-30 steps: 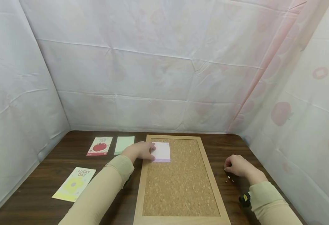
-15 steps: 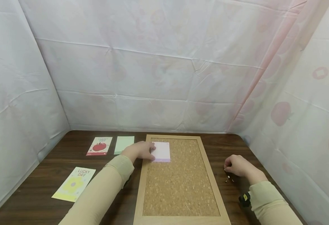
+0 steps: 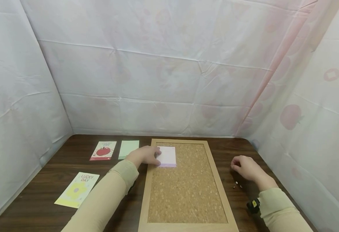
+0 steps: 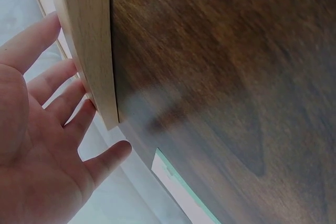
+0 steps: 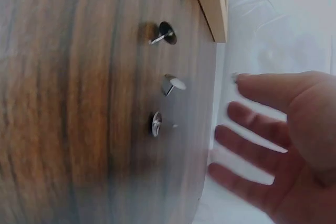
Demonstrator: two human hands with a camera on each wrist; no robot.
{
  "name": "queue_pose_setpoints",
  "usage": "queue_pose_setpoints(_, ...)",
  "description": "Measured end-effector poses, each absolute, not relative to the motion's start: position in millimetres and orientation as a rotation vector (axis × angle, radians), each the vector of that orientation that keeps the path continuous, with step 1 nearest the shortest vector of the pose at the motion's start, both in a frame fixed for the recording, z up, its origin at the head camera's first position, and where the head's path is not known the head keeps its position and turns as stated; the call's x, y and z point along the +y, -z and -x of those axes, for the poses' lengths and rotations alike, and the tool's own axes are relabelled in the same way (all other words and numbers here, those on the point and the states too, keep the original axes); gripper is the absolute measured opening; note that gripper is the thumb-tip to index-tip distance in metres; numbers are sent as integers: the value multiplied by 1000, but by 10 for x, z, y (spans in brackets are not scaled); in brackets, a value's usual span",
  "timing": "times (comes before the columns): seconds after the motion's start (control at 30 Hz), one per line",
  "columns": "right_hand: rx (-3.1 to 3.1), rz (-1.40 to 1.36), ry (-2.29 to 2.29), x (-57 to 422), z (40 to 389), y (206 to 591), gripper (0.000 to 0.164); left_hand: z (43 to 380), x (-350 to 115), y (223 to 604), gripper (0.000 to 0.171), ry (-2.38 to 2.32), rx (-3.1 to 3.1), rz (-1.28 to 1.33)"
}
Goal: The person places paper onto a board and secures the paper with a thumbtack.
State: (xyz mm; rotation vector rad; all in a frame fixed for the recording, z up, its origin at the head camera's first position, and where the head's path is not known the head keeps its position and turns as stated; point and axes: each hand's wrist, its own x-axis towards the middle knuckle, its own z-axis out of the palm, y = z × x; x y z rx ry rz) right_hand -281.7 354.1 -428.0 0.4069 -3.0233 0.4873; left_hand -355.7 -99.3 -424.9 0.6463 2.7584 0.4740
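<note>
My left hand rests fingertips on a white card with a lilac lower band. This card lies at the upper left of a wood-framed cork board. In the left wrist view the fingers of the left hand are stretched out along the frame. Right of the board, my right hand hovers with thumb and index together. A small shiny tip, like a thumbtack, shows at the thumb's end, mostly hidden by it. Below that hand, several thumbtacks lie on the dark wood table.
Left of the board lie a red apple card, a pale green card and a yellow flower card. White patterned cloth surrounds the dark table at the back and sides.
My right hand has risen slightly off the tabletop beside the thumbtacks. The left hand and its card keep their place on the board.
</note>
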Motion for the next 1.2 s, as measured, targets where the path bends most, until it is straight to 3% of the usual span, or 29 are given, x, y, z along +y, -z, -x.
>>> queue_pose_setpoints(0.37, -2558, -526, -573, 3374, 2811, 4184, 3, 3538, -964, 4232, 59, -479, 2762, -639)
queue_pose_setpoints(0.77, -2174, -720, -627, 3101, 2805, 4008, 23, 3549, -950, 4243, 60, -460, 2773, -624)
queue_pose_setpoints(1.2, -1890, -874, -659, 2908, 2773, 3828, 29, 3554, -985, 4263, 59, -463, 2765, -653)
